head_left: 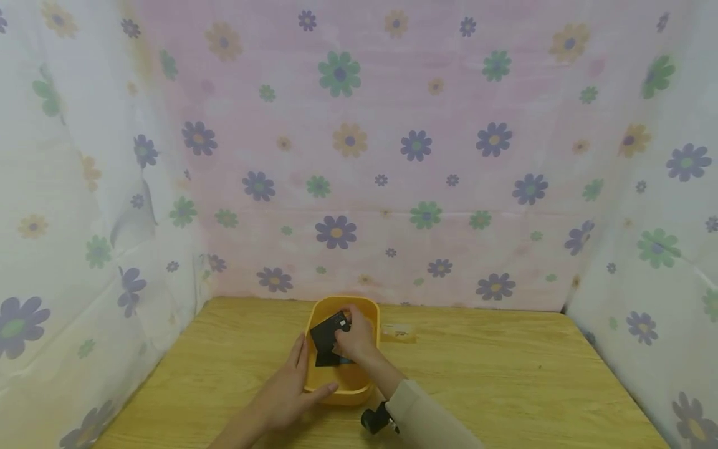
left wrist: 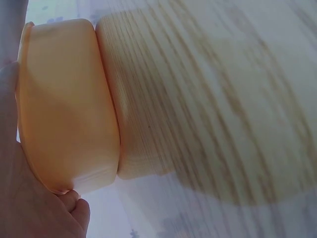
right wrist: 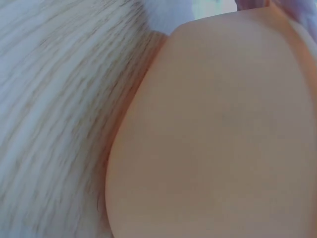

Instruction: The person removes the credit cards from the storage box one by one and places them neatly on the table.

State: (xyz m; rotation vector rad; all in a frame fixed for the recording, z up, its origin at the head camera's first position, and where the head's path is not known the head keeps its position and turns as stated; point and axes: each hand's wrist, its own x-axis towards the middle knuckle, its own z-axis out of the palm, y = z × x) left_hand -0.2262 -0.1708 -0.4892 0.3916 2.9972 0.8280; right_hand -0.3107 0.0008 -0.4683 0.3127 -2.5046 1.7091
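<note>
A yellow plastic bin (head_left: 328, 380) stands on the table in the head view. My left hand (head_left: 286, 393) holds its near left corner, fingers along the left outer wall and thumb over the near rim. The left wrist view shows that hand (left wrist: 37, 198) against the bin's wall (left wrist: 69, 104). My right hand (head_left: 357, 337) reaches inside the bin and pinches a flat black card-like thing (head_left: 322, 340) with small pale print. Other dark flat pieces lie under it, partly hidden. In the right wrist view the bin's outer wall (right wrist: 213, 129) fills most of the picture.
A small pale flat item (head_left: 398, 332) lies on the wooden table (head_left: 493, 374) just right of the bin. A black device (head_left: 377, 419) sits at the right wrist, by the sleeve. Flower-printed sheets (head_left: 387, 206) enclose the table at the back and both sides.
</note>
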